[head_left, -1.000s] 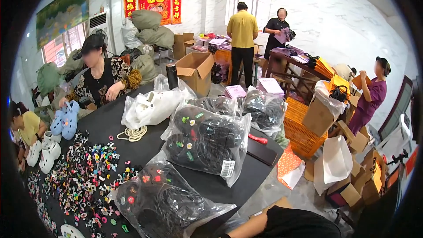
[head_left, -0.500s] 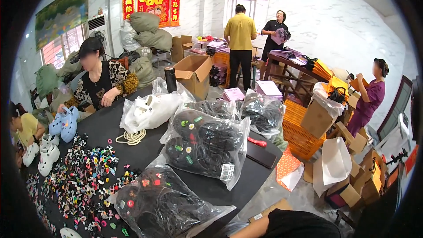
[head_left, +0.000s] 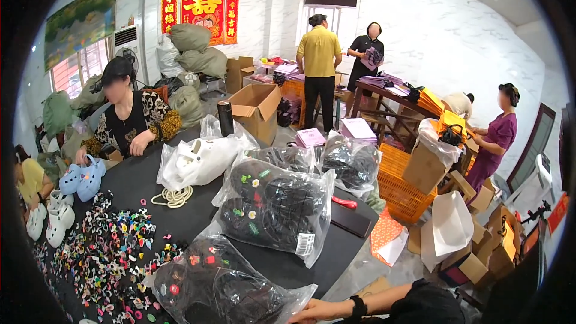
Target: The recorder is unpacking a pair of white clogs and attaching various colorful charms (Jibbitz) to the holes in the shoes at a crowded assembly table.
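Observation:
My right hand (head_left: 319, 311) comes in at the lower edge, a black band round its wrist. Its fingers, partly cut off by the picture's edge, close on the open end of a clear plastic bag (head_left: 225, 282) holding black clogs with colourful charms. Just behind lies a second clear bag (head_left: 273, 207) of black clogs, with a white label. My left hand is out of view. Small colourful shoe charms (head_left: 108, 252) are strewn over the left of the black table (head_left: 198, 207). A white clog (head_left: 198, 162) shows in another plastic bag.
Across the table a person in a patterned top (head_left: 129, 114) has a hand at blue clogs (head_left: 84, 177). White clogs (head_left: 59, 219) stand nearby. A phone (head_left: 351, 222) lies by the right edge. Beyond are an orange crate (head_left: 399, 186), cartons (head_left: 258, 108) and several people.
My right forearm has reached in further, and my right hand now shows at the near bag's open end. The view has shifted slightly. In the background, people have turned and moved their arms.

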### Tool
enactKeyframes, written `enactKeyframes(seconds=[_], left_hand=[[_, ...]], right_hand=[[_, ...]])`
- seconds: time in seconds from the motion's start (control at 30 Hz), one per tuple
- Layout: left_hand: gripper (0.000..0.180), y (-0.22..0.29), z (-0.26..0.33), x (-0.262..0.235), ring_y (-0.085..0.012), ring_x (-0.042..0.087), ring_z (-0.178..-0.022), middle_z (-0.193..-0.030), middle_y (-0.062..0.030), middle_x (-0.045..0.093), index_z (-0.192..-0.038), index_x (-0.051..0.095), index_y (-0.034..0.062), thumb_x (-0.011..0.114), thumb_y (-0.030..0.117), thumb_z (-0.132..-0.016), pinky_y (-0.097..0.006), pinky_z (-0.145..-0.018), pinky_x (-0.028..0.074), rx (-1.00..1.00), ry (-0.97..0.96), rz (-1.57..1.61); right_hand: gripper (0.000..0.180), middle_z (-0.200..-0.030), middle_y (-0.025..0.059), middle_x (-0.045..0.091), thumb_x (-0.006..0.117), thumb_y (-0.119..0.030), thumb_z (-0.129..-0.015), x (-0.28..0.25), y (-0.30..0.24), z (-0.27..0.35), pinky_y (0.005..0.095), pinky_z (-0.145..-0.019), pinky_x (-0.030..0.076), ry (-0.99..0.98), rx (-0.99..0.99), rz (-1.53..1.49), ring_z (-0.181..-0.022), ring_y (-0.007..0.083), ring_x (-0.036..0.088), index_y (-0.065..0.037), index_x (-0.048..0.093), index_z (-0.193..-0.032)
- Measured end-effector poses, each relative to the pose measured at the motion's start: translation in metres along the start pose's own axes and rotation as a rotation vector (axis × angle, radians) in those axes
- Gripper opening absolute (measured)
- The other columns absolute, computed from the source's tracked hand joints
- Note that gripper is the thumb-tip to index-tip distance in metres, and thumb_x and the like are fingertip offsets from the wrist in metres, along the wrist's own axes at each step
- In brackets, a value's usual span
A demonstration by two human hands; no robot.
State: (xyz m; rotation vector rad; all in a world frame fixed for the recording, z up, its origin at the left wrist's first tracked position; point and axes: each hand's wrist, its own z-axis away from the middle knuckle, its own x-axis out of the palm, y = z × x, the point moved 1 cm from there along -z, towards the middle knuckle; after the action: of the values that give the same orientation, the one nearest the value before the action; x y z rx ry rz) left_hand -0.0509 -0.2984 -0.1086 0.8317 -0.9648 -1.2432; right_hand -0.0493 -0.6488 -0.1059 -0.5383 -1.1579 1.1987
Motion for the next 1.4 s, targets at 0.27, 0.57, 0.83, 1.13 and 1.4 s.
enactKeyframes(seconds=[0.27,0.57,0.83,1.13,1.4], left_hand=[[0.037,0.008,-0.002,0.002,-0.0066,0.036,-0.038,-0.05,-0.0011,0.046,-0.062,0.047,0.0073,0.056,0.022,-0.095,-0.023,-0.033,0.025,0.029,0.003,-0.051],[0.039,0.012,-0.005,0.003,-0.0075,0.036,-0.04,-0.049,0.0,0.045,-0.06,0.047,0.0063,0.06,0.019,-0.094,-0.023,-0.037,0.027,0.027,0.01,-0.024],[0.067,-0.004,-0.008,-0.009,-0.0176,0.052,-0.087,-0.107,-0.013,0.055,-0.12,0.048,0.0064,0.087,0.015,-0.065,-0.03,-0.07,0.042,0.572,0.118,-0.461],[0.044,0.051,0.002,0.053,-0.0369,0.054,-0.102,-0.113,-0.0183,0.057,-0.11,0.067,0.0069,0.082,0.023,-0.072,-0.047,-0.088,0.043,1.18,0.03,-1.051],[0.041,0.056,0.0,0.062,-0.0382,0.055,-0.099,-0.111,-0.0193,0.057,-0.112,0.067,0.0069,0.077,0.015,-0.073,-0.048,-0.086,0.045,1.216,0.027,-1.039]], right_hand=[[0.033,-0.059,-0.0073,0.037,0.059,-0.019,-0.097,-0.043,-0.018,0.022,0.0238,-0.048,0.023,0.044,0.019,-0.069,-0.053,0.0027,0.031,-0.01,0.053,-0.066],[0.041,-0.057,-0.0081,0.036,0.057,-0.025,-0.098,-0.053,-0.028,0.032,0.0234,-0.046,0.021,0.067,0.029,0.032,-0.05,0.0024,0.029,-0.01,0.05,-0.061],[0.032,-0.069,-0.0027,0.052,0.05,-0.03,-0.102,-0.053,-0.028,0.025,0.0227,-0.054,0.037,-0.24,0.061,0.302,-0.061,0.0053,0.048,-0.005,0.061,-0.084],[0.045,-0.066,-0.0051,0.057,0.051,-0.044,-0.099,0.009,-0.021,0.014,0.0201,-0.053,0.037,-0.233,0.002,0.308,-0.059,0.0036,0.048,-0.005,0.071,-0.09],[0.039,-0.063,-0.0027,0.052,0.045,-0.036,-0.103,0.032,-0.013,-0.006,0.0209,-0.047,0.034,-0.31,-0.016,0.162,-0.051,0.0053,0.043,-0.004,0.068,-0.107]])
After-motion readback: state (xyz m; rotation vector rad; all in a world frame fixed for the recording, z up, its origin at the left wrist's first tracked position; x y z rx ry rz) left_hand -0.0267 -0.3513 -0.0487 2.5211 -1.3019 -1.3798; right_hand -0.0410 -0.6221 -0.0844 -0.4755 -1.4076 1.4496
